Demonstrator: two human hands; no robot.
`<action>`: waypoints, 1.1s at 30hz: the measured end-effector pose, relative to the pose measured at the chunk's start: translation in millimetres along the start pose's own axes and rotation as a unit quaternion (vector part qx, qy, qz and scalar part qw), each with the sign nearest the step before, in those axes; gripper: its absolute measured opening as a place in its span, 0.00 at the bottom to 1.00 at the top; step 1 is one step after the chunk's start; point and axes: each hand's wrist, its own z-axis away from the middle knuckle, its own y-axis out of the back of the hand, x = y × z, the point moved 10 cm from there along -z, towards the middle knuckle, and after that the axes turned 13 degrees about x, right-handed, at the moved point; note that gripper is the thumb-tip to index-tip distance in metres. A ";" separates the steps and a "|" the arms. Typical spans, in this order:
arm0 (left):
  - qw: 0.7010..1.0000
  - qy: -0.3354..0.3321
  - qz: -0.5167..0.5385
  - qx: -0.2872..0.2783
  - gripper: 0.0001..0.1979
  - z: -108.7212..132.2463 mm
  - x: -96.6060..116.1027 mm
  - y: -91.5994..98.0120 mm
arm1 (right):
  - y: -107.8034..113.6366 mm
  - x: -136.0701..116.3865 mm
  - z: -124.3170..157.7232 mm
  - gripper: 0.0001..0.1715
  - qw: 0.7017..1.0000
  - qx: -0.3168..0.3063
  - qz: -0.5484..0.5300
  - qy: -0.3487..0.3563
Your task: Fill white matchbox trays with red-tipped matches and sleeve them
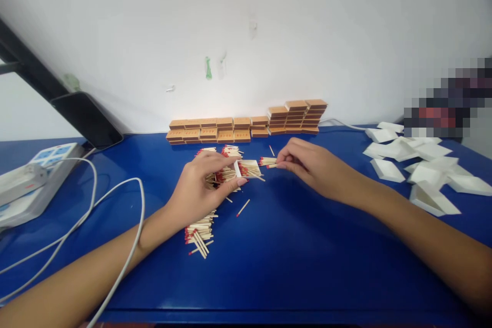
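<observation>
Between its thumb and fingers, my left hand (203, 179) grips a white matchbox tray (251, 165) with several red-tipped matches in it. A small bundle of matches (268, 162) sits pinched in my right hand (303, 164), just to the right of the tray, red heads pointing left. Beneath and around my left hand spreads a heap of loose matches (202, 225), partly hidden by that hand. One single match (243, 208) lies apart on the blue table, right of the heap.
Filled-looking orange matchboxes (209, 133) stand in stacked rows along the wall. White empty trays (426, 159) are scattered at the right. At the left are a power strip (57, 159), a looping white cable (141, 200) across my left forearm, and a dark phone (86, 118).
</observation>
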 end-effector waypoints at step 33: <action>0.987 0.135 0.091 0.010 0.17 6.4 -3.3 -3.9 | 14.6 -52.3 3.4 0.13 0.994 0.069 -0.080 0.015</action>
